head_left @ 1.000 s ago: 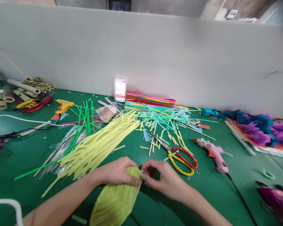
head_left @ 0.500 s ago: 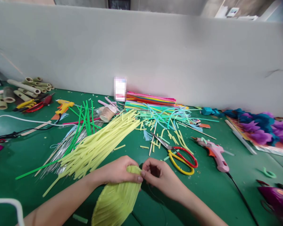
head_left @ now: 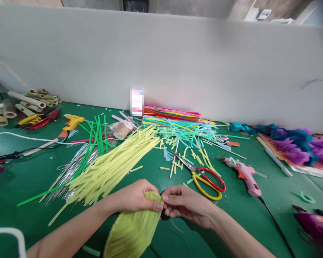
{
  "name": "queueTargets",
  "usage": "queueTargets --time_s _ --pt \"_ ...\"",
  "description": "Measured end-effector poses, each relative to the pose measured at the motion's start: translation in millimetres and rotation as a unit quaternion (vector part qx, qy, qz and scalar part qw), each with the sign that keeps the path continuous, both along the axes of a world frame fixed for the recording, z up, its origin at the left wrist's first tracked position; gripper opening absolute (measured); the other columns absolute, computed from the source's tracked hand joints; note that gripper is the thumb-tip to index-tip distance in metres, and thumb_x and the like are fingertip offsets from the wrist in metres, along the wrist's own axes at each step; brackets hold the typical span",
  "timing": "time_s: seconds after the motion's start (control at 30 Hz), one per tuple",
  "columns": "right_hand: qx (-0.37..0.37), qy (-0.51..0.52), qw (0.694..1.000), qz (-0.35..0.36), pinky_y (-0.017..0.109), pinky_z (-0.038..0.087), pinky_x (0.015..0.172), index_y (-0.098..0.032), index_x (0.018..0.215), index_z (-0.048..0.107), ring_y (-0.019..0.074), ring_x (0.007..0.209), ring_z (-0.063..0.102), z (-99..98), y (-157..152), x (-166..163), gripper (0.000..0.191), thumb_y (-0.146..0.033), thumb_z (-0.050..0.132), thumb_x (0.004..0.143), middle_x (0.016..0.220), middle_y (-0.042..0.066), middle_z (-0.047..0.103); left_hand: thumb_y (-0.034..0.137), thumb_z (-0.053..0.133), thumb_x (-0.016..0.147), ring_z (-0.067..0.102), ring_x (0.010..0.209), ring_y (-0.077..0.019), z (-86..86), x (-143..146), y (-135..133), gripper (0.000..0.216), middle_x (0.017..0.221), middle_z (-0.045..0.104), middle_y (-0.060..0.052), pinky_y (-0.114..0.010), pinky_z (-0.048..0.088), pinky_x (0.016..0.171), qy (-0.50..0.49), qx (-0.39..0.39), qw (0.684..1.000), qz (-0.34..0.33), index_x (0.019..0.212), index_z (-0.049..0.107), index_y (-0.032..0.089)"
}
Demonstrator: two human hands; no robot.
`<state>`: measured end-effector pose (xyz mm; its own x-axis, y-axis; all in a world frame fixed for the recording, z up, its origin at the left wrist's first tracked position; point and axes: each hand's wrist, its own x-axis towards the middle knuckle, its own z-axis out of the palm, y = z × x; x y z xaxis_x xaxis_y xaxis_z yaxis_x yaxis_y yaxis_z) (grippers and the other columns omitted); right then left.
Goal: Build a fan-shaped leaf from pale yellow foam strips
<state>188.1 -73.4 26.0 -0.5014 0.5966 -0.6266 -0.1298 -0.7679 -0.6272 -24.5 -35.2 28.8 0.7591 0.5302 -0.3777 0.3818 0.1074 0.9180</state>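
Observation:
My left hand (head_left: pixel 142 197) is closed around the upper end of a yellow-green leaf (head_left: pixel 131 229) made of fuzzy pipe cleaners laid side by side. The leaf hangs down towards me, its lower end cut off by the frame. At the leaf's right edge, my right hand (head_left: pixel 184 204) pinches with thumb and forefinger, its other fingers curled below. A thin thread (head_left: pixel 174 225) trails from under those fingers; whether it is thread or fine wire I cannot tell. The exact pinch point is partly hidden by the fingertips.
A bundle of yellow pipe cleaners (head_left: pixel 118 161) lies ahead. Open scissors (head_left: pixel 201 175) and a pink glue gun (head_left: pixel 247 175) rest to the right. At the left are a yellow glue gun (head_left: pixel 72 122), pliers (head_left: pixel 40 120) and bamboo tubes (head_left: pixel 32 102). Purple flowers (head_left: pixel 298 147) sit far right.
My right hand has turned and spread slightly to the right and down, its fingers now beneath the thumb. The leaf and my left hand have barely moved.

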Motion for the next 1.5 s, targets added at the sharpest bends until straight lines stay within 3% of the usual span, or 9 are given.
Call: queueTargets --time_s 0.13,0.37,0.53,0.67,0.87,1.13,1.27,1.37,1.5 --pt "0.003 -0.015 1.000 0.006 0.017 0.056 0.059 -0.009 0.083 0.071 0.0110 0.060 0.070 -0.9 2 1 0.034 -0.032 0.087 0.064 0.071 0.007 0.073 0.053 0.072 0.072 0.037 0.058 -0.0096 -0.9 0 -1 0.040 0.061 0.045 0.006 -0.020 0.031 0.054 0.004 -0.008 1.000 0.001 0.074 0.066 0.013" --pt "0.011 -0.050 0.998 0.030 0.021 0.057 0.062 -0.010 0.076 0.072 0.0129 0.062 0.070 1.8 5 -2 0.034 -0.030 0.090 0.056 0.067 0.005 0.072 0.052 0.072 0.071 0.035 0.063 -0.0109 -0.4 2 -2 0.040 0.062 0.042 0.005 -0.020 0.029 0.056 -0.004 0.015 1.000 0.001 0.071 0.066 0.013" --pt "0.090 -0.109 0.990 0.020 0.021 0.053 0.060 -0.010 0.070 0.072 0.0101 0.056 0.064 8.0 4 -9 0.033 -0.033 0.090 0.054 0.063 0.004 0.071 0.056 0.072 0.070 0.036 0.062 -0.0109 0.3 2 -2 0.043 0.060 0.041 0.006 -0.021 0.027 0.056 0.028 0.054 0.998 0.010 0.070 0.068 0.013" --pt "0.179 -0.156 0.971 0.014 0.020 0.048 0.055 -0.010 0.070 0.071 0.0089 0.054 0.060 10.5 0 -11 0.036 -0.041 0.086 0.058 0.059 0.003 0.069 0.057 0.073 0.068 0.047 0.067 -0.0132 3.2 -1 -1 0.043 0.064 0.055 0.005 -0.021 0.034 0.060 0.036 0.052 0.998 0.000 0.080 0.073 0.015" --pt "0.175 -0.098 0.978 0.055 0.025 0.052 0.061 -0.012 0.084 0.061 0.0129 0.064 0.066 6.7 -5 -4 0.048 -0.060 0.061 0.082 0.075 0.005 0.069 0.057 0.072 0.070 0.058 0.084 -0.0198 7.5 -4 1 0.045 0.083 0.068 0.000 -0.023 0.043 0.073 0.002 0.025 1.000 -0.019 0.088 0.072 0.016" --pt "0.332 -0.207 0.907 0.154 0.019 0.042 0.049 -0.019 0.084 0.052 0.0090 0.055 0.054 6.0 -11 -7 0.038 -0.053 0.040 0.096 0.067 -0.002 0.059 0.061 0.078 0.058 0.054 0.084 -0.0210 -1.4 -5 3 0.050 0.078 0.060 0.003 -0.022 0.039 0.065 0.100 0.066 0.992 0.037 0.080 0.068 0.017" --pt "0.406 -0.278 0.862 0.122 0.021 0.041 0.055 -0.019 0.084 0.053 0.0099 0.057 0.053 5.2 -7 -7 0.033 -0.046 0.040 0.098 0.065 -0.003 0.058 0.060 0.071 0.069 0.057 0.083 -0.0201 5.7 -5 4 0.050 0.085 0.063 0.001 -0.024 0.041 0.069 0.044 0.018 0.997 0.054 0.095 0.068 0.017" --pt "0.433 -0.317 0.840 0.079 0.022 0.041 0.055 -0.019 0.081 0.054 0.0109 0.057 0.053 2.2 -6 -7 0.033 -0.045 0.042 0.097 0.063 -0.003 0.057 0.056 0.076 0.065 0.059 0.092 -0.0232 4.7 -5 3 0.055 0.095 0.066 -0.002 -0.026 0.044 0.074 0.033 -0.008 0.995 0.092 0.104 0.065 0.019" --pt "0.374 -0.251 0.892 0.047 0.022 0.045 0.054 -0.019 0.083 0.056 0.0128 0.059 0.058 -2.3 -6 -8 0.036 -0.052 0.045 0.094 0.066 0.000 0.061 0.053 0.079 0.063 0.060 0.085 -0.0224 -2.4 -4 1 0.049 0.084 0.066 -0.001 -0.026 0.046 0.070 0.004 -0.047 0.994 0.100 0.094 0.064 0.018"
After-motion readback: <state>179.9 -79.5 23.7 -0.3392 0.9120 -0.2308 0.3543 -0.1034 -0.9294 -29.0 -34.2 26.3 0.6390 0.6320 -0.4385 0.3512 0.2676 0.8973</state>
